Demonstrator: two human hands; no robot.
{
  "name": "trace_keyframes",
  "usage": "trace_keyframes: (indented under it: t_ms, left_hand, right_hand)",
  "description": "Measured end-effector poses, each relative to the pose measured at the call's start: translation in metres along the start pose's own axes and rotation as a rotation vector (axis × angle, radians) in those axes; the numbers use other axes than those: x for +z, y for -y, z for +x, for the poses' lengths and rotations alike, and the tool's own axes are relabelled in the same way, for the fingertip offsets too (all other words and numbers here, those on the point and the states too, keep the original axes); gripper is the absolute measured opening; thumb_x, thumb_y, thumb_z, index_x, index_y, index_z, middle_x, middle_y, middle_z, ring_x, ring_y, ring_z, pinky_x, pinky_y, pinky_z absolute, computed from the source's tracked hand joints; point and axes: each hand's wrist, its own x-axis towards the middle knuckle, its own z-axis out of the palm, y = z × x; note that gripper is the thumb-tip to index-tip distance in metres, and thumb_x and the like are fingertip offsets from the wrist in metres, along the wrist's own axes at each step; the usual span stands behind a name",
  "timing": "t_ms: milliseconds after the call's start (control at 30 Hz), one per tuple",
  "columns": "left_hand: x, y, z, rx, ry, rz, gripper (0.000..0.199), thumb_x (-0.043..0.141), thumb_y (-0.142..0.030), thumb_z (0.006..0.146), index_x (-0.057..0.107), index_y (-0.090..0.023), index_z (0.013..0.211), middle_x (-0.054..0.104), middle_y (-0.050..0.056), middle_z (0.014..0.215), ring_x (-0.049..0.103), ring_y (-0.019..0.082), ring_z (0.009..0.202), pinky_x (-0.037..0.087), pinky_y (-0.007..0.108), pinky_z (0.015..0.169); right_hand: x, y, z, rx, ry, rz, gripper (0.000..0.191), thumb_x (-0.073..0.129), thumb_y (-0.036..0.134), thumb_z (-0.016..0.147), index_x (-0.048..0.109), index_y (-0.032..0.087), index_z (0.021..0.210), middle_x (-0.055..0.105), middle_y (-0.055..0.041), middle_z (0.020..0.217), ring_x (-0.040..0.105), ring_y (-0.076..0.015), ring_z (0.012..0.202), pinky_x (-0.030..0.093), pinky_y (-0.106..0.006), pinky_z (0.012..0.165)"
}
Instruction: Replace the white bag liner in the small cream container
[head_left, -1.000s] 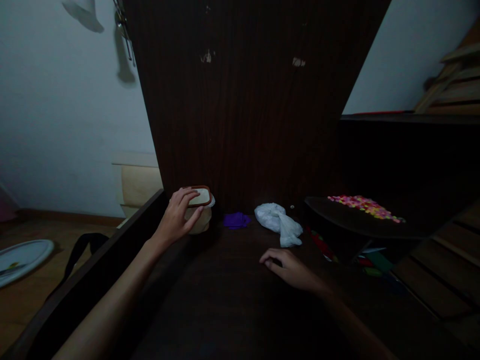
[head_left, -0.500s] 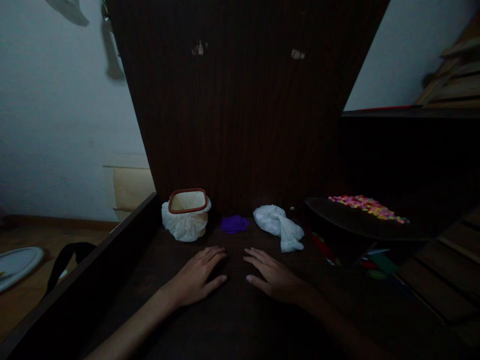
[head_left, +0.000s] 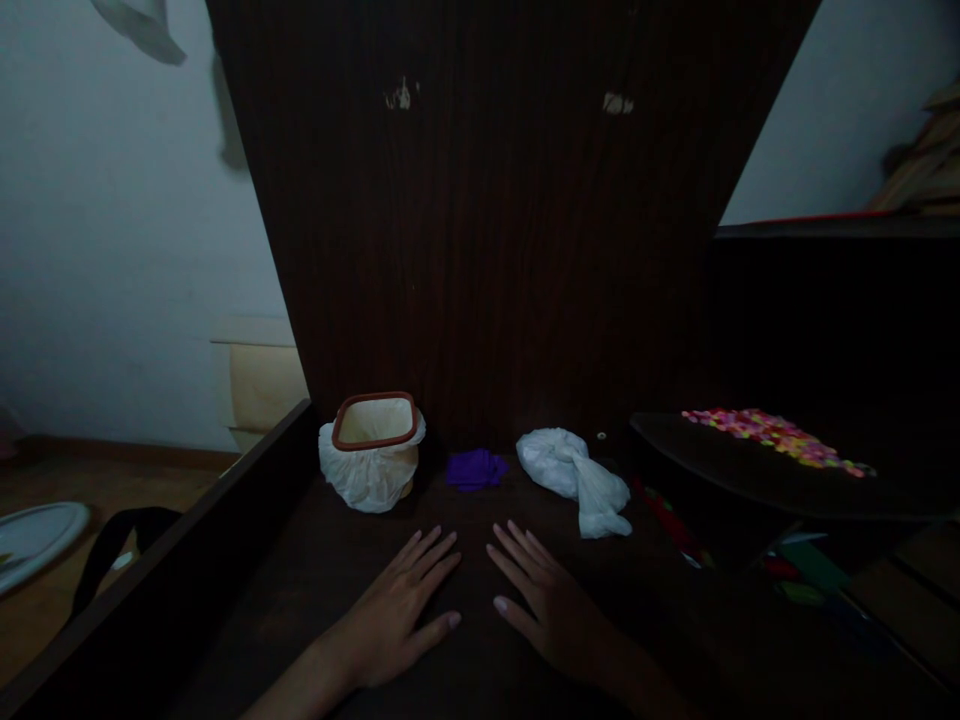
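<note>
My left hand (head_left: 405, 610) lies flat on the dark wooden surface (head_left: 337, 570), fingers stretched out and holding nothing. Opposite it, my right hand (head_left: 547, 600) rests palm down too, its fingers spread. Beyond the left hand stands a small waste bin (head_left: 371, 465), lined with a white plastic bag and topped by a brown square rim. A folded purple cloth or bag (head_left: 476, 469) lies between and beyond the two hands. The knotted white plastic bag (head_left: 574, 478), filled with something I cannot make out, sits past the right hand. Neither hand touches these things.
A tall dark panel (head_left: 487, 250) rises behind the surface, and a low dark side board (head_left: 247, 490) bounds it on the left. At right, a dark curved shelf (head_left: 720, 475) bears a pile of colourful small pieces (head_left: 780, 437); red and green items lie below it.
The camera view has shifted, so the bin, cloth and bag appear lower. Both hands also sit lower in view, with their fingers a little more spread.
</note>
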Motion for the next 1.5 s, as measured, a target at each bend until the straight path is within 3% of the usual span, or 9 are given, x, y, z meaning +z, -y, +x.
trace_keyframes:
  t_ms: [567,800,867,967,1100,1167,1233,1367,1500]
  left_hand:
    - [0.002,0.004,-0.003,0.066,-0.042,0.02,0.062,0.051,-0.046,0.103,0.03,-0.03,0.159,0.032,0.007,0.164,0.031,0.033,0.151,0.034,0.059,0.121]
    - [-0.002,0.0,0.002,0.077,-0.085,0.105,0.054,0.057,-0.044,0.099,0.049,-0.024,0.149,0.051,0.01,0.155,0.046,0.033,0.144,0.044,0.056,0.115]
    - [-0.017,-0.007,0.007,0.122,-0.199,0.128,0.044,0.058,-0.038,0.099,0.057,-0.022,0.14,0.063,0.01,0.142,0.057,0.031,0.134,0.049,0.052,0.112]
    - [-0.061,-0.013,0.019,0.185,-0.475,0.144,0.03,0.053,-0.029,0.1,0.065,-0.017,0.125,0.074,0.011,0.12,0.068,0.025,0.114,0.055,0.043,0.102]
    - [-0.131,0.006,0.045,0.012,-0.722,0.194,0.033,0.049,-0.039,0.1,0.069,-0.016,0.113,0.074,0.012,0.11,0.069,0.027,0.104,0.055,0.044,0.096]
    - [-0.154,0.028,0.059,-0.155,-0.673,0.225,0.048,0.044,-0.05,0.098,0.067,-0.014,0.121,0.071,0.015,0.123,0.065,0.031,0.116,0.051,0.048,0.104]
    - [-0.164,0.049,0.072,-0.304,-0.518,0.257,0.068,0.046,-0.059,0.092,0.058,-0.009,0.137,0.059,0.019,0.144,0.053,0.037,0.135,0.042,0.052,0.113]
    - [-0.163,0.073,0.086,-0.461,-0.154,0.267,0.09,0.04,-0.071,0.089,0.035,-0.011,0.157,0.034,0.017,0.163,0.028,0.039,0.152,0.027,0.056,0.121]
    - [-0.16,0.073,0.088,-0.513,-0.058,0.287,0.09,0.031,-0.073,0.091,0.026,-0.017,0.161,0.024,0.012,0.166,0.019,0.037,0.155,0.018,0.059,0.122]
  right_hand:
    - [-0.014,0.006,-0.007,0.055,0.096,-0.025,0.058,0.046,0.044,0.104,0.037,0.019,0.156,0.023,-0.0102,0.166,0.016,-0.033,0.155,0.02,-0.061,0.124]
    - [-0.01,0.004,-0.006,0.052,0.079,-0.036,0.058,0.046,0.044,0.104,0.038,0.02,0.156,0.024,-0.0092,0.166,0.017,-0.0322,0.155,0.021,-0.06,0.124]
    - [-0.007,0.002,-0.007,0.04,0.056,-0.037,0.057,0.047,0.044,0.104,0.039,0.02,0.156,0.025,-0.0088,0.166,0.018,-0.0316,0.155,0.022,-0.06,0.124]
    - [-0.005,0.0,-0.008,0.019,0.029,-0.039,0.056,0.048,0.042,0.104,0.039,0.021,0.155,0.027,-0.0087,0.165,0.018,-0.0311,0.155,0.022,-0.06,0.124]
    - [-0.006,0.001,-0.008,0.016,0.023,-0.048,0.057,0.048,0.041,0.104,0.04,0.019,0.155,0.027,-0.0104,0.165,0.019,-0.0318,0.154,0.024,-0.06,0.124]
    - [-0.007,0.002,-0.008,0.019,0.017,-0.043,0.056,0.048,0.041,0.104,0.041,0.018,0.155,0.028,-0.0111,0.165,0.02,-0.0319,0.154,0.024,-0.06,0.123]
    - [-0.008,0.003,-0.008,0.017,0.005,-0.032,0.056,0.05,0.04,0.103,0.041,0.018,0.154,0.029,-0.0112,0.164,0.02,-0.0318,0.154,0.024,-0.06,0.123]
    - [-0.007,0.003,-0.009,0.02,0.003,-0.017,0.057,0.052,0.038,0.102,0.042,0.019,0.154,0.03,-0.011,0.164,0.021,-0.0323,0.154,0.026,-0.06,0.123]
    - [-0.006,0.001,-0.009,0.006,-0.019,-0.006,0.057,0.054,0.038,0.101,0.042,0.02,0.154,0.031,-0.0106,0.163,0.023,-0.0318,0.153,0.025,-0.059,0.123]
